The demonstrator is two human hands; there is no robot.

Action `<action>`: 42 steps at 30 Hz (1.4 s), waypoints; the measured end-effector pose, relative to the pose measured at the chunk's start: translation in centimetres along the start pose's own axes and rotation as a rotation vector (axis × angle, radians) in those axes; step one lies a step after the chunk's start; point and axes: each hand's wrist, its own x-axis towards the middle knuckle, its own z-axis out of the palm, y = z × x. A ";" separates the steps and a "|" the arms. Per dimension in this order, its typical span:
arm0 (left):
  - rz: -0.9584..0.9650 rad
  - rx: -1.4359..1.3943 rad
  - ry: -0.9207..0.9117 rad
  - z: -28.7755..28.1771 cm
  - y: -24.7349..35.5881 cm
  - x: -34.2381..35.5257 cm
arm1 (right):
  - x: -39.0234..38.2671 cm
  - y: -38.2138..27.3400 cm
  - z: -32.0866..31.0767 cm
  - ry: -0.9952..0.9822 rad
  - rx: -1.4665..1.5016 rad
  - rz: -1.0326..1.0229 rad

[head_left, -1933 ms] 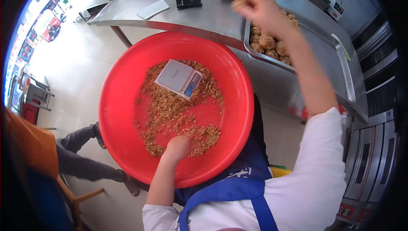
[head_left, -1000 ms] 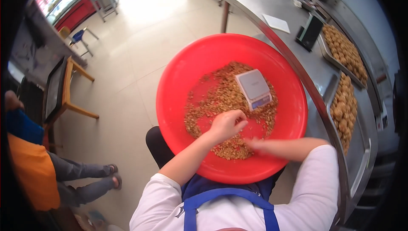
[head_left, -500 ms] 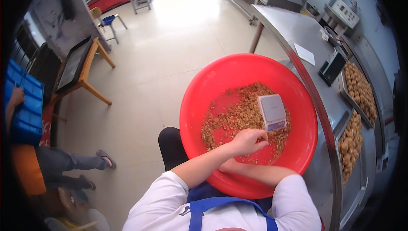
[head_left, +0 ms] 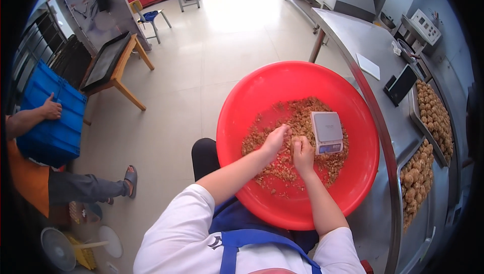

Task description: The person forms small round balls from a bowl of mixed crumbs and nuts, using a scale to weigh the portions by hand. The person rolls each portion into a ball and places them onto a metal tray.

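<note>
A wide red basin [head_left: 252,87] stands in front of me, with loose brown crumbly mixture [head_left: 282,170] spread over its bottom. My left hand [head_left: 275,141] is over the mixture, fingers curled inward; what they hold, if anything, is hidden. Close beside it, my right hand [head_left: 303,157] is closed in a fist, a bit of brown showing at its top that is too small to name. A small white kitchen scale [head_left: 327,127] with a square plate and a lit display rests on the mixture, just right of my right hand.
A steel table [head_left: 348,42] on the right bears trays of round brown balls [head_left: 416,173], a dark phone-like device [head_left: 402,83] on a stand and a white pad [head_left: 368,66]. At left, a person in orange [head_left: 30,180] holds a blue crate [head_left: 53,107] near a wooden table [head_left: 121,72].
My hands, crossed before, are now side by side farther into the basin. My right hand has come out from under the left forearm. The person with the crate has come further into view.
</note>
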 end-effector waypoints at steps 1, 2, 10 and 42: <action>-0.265 -0.123 -0.052 0.4 1.3 -1.2 | -0.2 -0.9 -0.2 0.004 -0.001 0.005; -0.413 -0.359 -0.167 0.2 2.0 -1.7 | -0.3 -1.9 -0.1 0.019 -0.083 -0.212; -0.435 -0.506 -0.141 0.9 0.1 -1.6 | -1.1 -1.3 1.1 -0.016 -0.320 -0.395; -0.340 -0.693 -0.170 -0.4 -0.6 -1.3 | -0.4 -1.8 1.8 -0.006 -0.544 -0.498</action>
